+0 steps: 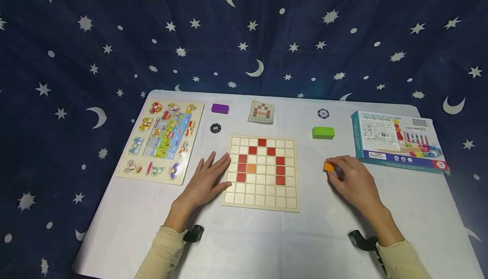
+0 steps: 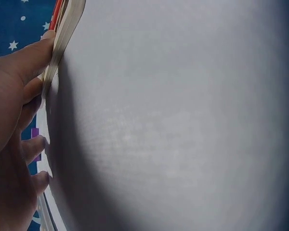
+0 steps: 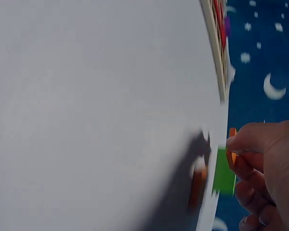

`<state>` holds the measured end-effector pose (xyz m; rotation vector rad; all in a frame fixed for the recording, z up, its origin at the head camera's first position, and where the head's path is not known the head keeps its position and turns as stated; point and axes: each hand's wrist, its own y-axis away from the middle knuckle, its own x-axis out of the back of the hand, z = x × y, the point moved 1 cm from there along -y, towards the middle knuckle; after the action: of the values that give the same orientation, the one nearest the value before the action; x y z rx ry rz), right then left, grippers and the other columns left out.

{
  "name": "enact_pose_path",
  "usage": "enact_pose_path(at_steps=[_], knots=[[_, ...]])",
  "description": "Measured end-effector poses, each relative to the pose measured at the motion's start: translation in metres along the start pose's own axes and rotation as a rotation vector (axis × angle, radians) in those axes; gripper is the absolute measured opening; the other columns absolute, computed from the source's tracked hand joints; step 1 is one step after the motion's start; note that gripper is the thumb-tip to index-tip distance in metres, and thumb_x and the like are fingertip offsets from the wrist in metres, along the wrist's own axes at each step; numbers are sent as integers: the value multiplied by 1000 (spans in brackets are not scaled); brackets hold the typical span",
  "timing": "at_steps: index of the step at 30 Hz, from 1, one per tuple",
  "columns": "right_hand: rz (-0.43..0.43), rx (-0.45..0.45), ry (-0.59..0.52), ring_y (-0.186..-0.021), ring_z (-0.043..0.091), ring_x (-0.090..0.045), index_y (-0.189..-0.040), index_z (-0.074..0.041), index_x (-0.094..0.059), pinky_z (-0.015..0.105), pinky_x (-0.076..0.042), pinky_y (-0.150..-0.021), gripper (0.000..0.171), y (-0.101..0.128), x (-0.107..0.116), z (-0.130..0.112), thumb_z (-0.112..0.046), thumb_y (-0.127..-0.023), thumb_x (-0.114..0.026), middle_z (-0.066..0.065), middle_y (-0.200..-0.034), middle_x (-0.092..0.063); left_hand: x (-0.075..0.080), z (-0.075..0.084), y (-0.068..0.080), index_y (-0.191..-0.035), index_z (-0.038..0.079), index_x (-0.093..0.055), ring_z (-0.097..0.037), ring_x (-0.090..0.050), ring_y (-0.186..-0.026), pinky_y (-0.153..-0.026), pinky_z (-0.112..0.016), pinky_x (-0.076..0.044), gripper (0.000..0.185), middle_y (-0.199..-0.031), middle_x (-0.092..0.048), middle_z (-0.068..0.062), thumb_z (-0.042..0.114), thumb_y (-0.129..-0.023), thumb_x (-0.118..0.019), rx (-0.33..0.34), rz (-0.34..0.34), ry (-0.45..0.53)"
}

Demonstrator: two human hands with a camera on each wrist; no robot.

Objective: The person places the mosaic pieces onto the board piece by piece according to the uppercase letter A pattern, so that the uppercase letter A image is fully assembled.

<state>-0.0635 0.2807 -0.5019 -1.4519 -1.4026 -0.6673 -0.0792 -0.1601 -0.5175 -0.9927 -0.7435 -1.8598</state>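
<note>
A square wooden grid board (image 1: 260, 206) lies in the middle of the table, with white squares, several red tiles (image 1: 262, 142) in an arch and one orange tile (image 1: 251, 168) inside it. My left hand (image 1: 206, 181) rests at the board's left edge, fingers spread, thumb and fingertips touching the rim. To the right of the board, my right hand (image 1: 352, 181) pinches a small orange tile (image 3: 232, 149) between thumb and fingers, above the table. Below it in the right wrist view stands another orange piece (image 3: 197, 187), blurred; in the head view the hand hides it.
A pattern card (image 1: 261, 112) lies behind the board. Around it are a purple block (image 1: 220, 108), a black chip (image 1: 215, 128), a blue-and-white chip (image 1: 323, 113) and a green block (image 1: 323, 132). A picture puzzle (image 1: 152, 173) lies left, a beaded-toy box (image 1: 400, 141) right.
</note>
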Motion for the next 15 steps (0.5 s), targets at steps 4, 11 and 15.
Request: enact_pose_path(at_steps=[4,11,15], knots=[[-42,52,-20,-94,28,-65,-118,-4,-78,46,-54,-77,34,-11,-19,-28,-8,-85,-84,12,-110,-76,0,0,0,-167,18,-37,-38,-16,-168,-134,-69,-12,79,-176,-33,0,45,-101,-70,3,1,-3],[-150,151,-72,-102,25,-66,-122,-9,-78,45,-59,-88,33,-29,-48,-85,-17,-89,-82,7,-116,-76,0,-1,0,-167,18,-37,-38,-16,-168,-134,-70,-12,79,-176,-33,-1,45,-101,-70,-3,4,-8],[-196,196,-89,-106,23,-68,-121,-12,-79,44,-60,-93,32,-38,-59,-109,-17,-90,-81,4,-117,-75,0,0,1,-167,18,-37,-39,-16,-168,-134,-70,-12,79,-176,-33,0,45,-101,-70,-5,5,-8]])
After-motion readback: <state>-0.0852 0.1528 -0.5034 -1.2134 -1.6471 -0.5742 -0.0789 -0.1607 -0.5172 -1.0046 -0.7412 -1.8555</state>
